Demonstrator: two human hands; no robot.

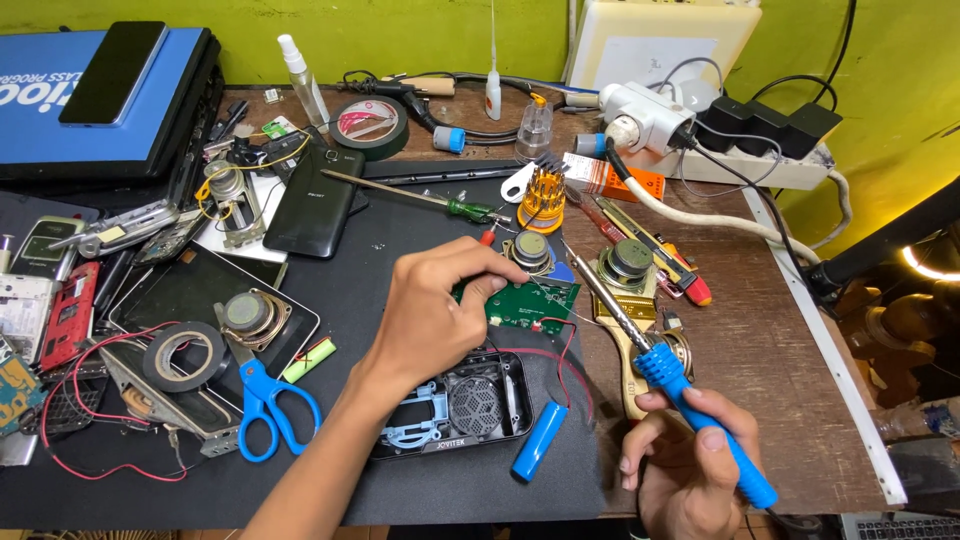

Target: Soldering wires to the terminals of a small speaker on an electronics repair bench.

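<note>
We see the black mat covering the desk, the open black speaker shell on it just below the green circuit board, blue scissors to the left and 1 blue battery cell beside the shell; red wires loop between board and shell. Our left hand is clamped on the board's left edge, covering it; our right hand is wrapped tight round the blue soldering iron, its tip reaching toward the board's top edge.
</note>
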